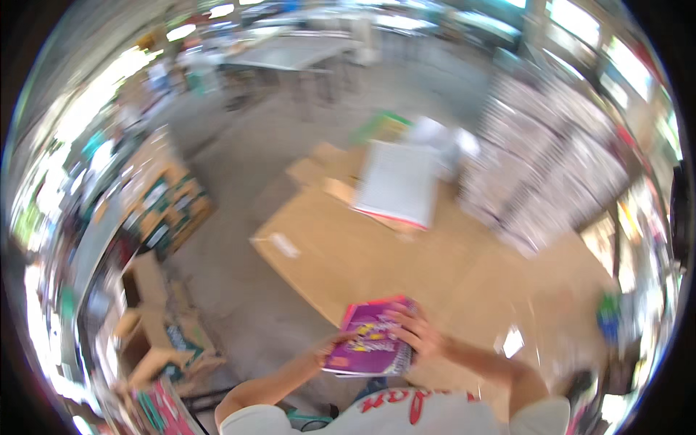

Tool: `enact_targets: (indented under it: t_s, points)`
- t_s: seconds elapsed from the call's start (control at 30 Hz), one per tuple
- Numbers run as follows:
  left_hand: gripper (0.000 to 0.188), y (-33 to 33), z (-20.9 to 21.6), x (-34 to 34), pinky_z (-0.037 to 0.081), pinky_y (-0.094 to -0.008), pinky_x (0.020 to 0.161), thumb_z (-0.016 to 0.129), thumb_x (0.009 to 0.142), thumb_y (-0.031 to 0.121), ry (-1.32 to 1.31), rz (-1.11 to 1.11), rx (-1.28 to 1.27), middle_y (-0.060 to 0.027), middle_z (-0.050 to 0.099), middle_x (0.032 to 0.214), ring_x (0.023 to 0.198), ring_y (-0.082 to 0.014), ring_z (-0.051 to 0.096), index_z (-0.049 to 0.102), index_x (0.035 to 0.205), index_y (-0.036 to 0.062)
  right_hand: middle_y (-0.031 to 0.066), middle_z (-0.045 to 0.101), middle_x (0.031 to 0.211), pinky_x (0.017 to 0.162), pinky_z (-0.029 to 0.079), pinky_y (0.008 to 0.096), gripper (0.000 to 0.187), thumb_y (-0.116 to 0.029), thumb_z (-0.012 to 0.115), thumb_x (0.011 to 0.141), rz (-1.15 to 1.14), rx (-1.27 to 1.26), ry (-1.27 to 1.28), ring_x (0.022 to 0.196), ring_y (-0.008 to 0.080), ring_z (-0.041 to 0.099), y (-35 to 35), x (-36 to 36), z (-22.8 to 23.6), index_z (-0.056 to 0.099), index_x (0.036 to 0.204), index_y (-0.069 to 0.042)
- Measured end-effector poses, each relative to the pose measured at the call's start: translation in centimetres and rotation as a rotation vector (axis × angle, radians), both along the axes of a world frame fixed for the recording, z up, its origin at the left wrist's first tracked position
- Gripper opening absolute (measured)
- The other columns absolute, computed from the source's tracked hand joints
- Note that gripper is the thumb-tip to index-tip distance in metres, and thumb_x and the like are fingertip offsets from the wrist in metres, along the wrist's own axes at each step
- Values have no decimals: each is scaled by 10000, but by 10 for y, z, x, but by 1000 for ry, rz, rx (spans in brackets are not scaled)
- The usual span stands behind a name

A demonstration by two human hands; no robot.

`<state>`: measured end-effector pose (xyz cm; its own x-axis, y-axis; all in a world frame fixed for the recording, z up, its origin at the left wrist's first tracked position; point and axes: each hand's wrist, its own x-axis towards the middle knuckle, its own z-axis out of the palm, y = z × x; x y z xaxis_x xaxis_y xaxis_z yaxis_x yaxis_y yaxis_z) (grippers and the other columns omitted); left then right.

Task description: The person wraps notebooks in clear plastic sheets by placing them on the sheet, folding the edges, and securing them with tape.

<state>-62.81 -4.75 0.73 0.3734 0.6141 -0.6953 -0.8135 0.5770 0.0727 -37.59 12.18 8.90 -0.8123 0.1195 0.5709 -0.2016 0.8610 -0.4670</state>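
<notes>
A small stack of purple notebooks, with yellow and white print on the top cover, is held in front of my body at the near edge of a cardboard-covered table. My left hand grips the stack by its left edge. Over the upper right of the cover lie the fingers of my right hand, gripping that side. Motion blur hides the fine detail of both hands. Farther back on the cardboard lies a white sheet-topped stack with a red lower edge.
Wrapped bundles stand piled at the right. Behind the white stack are crumpled white wrapping and a green item. Open cardboard boxes and a stack of cartons stand at the left. A grey table is farther off.
</notes>
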Motion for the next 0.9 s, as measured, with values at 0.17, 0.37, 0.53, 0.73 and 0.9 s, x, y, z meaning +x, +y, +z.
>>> enact_targets:
  t_s: [0.17,0.37,0.53,0.73,0.9]
  points:
    - [503,33,62,111,558,-413,945,711,880,317,115,-294,214,-156,605,1305,1123,-273,641,583,1284,47,152,592,1213,1036,376,501,666,-264,772,671,-219,-208,-33,1176,326,550,-60,148,7,542,1264,-66]
    - [439,25,25,311,550,-379,888,718,880,294,1348,-675,1073,-96,566,1346,1163,-260,592,607,1259,101,68,645,1126,947,497,373,815,-98,938,543,-1060,-933,424,1058,214,609,-178,373,49,533,1248,-45]
    - [639,38,-22,496,382,-532,1058,782,782,326,1794,-829,1703,-119,465,1433,1343,-340,417,545,1364,215,98,661,1099,947,499,353,793,38,820,501,-1335,-819,955,1011,217,636,-236,532,22,538,1239,-25]
    - [982,-3,8,588,284,-697,1049,808,666,574,1991,-1302,1269,-212,232,1554,1416,-472,238,369,1502,304,97,654,1103,920,503,340,786,21,818,522,-1385,-798,937,1001,212,634,-257,610,15,523,1250,-11]
    - [1269,-30,-6,634,244,-667,1101,793,614,684,1847,-1033,1061,-250,151,1577,1454,-448,177,139,1574,174,96,638,1119,932,493,363,795,-28,877,535,-1236,-787,947,1036,204,609,-220,602,10,522,1246,-12]
